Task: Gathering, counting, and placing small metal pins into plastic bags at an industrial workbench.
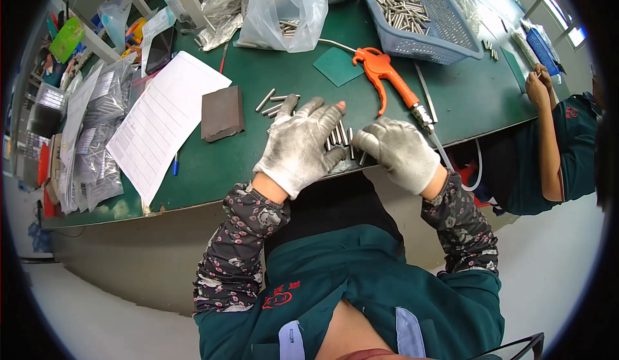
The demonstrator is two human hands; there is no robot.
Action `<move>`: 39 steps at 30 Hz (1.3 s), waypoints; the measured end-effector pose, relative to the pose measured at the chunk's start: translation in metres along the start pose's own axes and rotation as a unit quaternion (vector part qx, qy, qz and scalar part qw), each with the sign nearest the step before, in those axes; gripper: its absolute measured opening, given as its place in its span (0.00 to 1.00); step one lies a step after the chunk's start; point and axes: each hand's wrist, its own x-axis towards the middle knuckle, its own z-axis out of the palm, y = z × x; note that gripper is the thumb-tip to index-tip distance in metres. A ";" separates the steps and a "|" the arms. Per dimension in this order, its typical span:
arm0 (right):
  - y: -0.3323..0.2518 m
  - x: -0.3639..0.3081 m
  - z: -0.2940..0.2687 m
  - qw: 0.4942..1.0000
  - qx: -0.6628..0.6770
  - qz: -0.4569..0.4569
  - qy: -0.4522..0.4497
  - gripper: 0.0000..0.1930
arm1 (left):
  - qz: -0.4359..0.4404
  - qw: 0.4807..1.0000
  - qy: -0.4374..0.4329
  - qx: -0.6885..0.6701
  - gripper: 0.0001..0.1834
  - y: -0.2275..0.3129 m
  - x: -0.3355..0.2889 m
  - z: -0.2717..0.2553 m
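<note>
My left hand (300,142), in a greyish-white work glove, lies over the bench near its front edge with the fingers spread. Short metal pins (335,134) lie in a row between my two hands, partly covered by the left one. My right hand (401,154), gloved alike, has its fingers curled together, the tips at the right end of that row. What those fingertips grip, if anything, is hidden. A few more loose pins (265,100) lie just beyond my left hand, beside a brown square block (222,113).
An orange air blow gun (385,76) lies beyond my right hand, near a blue basket (445,54) of pins. A plastic bag (284,12) holding pins stands at the back. A printed sheet (164,115) and a blue pen (175,164) are left. A co-worker's hands (540,83) are at right.
</note>
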 end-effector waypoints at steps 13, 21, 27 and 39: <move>0.008 0.019 -0.015 0.997 -0.019 -0.077 -0.015 0.11 | 0.020 0.996 0.048 -0.079 0.59 -0.003 -0.004 0.001; -0.012 0.005 -0.014 0.989 -0.043 0.135 -0.050 0.06 | 0.035 0.995 0.044 -0.085 0.59 -0.004 -0.008 -0.002; -0.022 0.020 0.006 0.963 0.032 0.265 -0.023 0.10 | -0.004 1.000 -0.019 0.007 0.46 -0.009 -0.021 -0.023; -0.016 0.020 0.012 0.992 0.064 0.109 0.012 0.28 | 0.038 0.998 -0.020 0.040 0.29 -0.011 -0.028 -0.018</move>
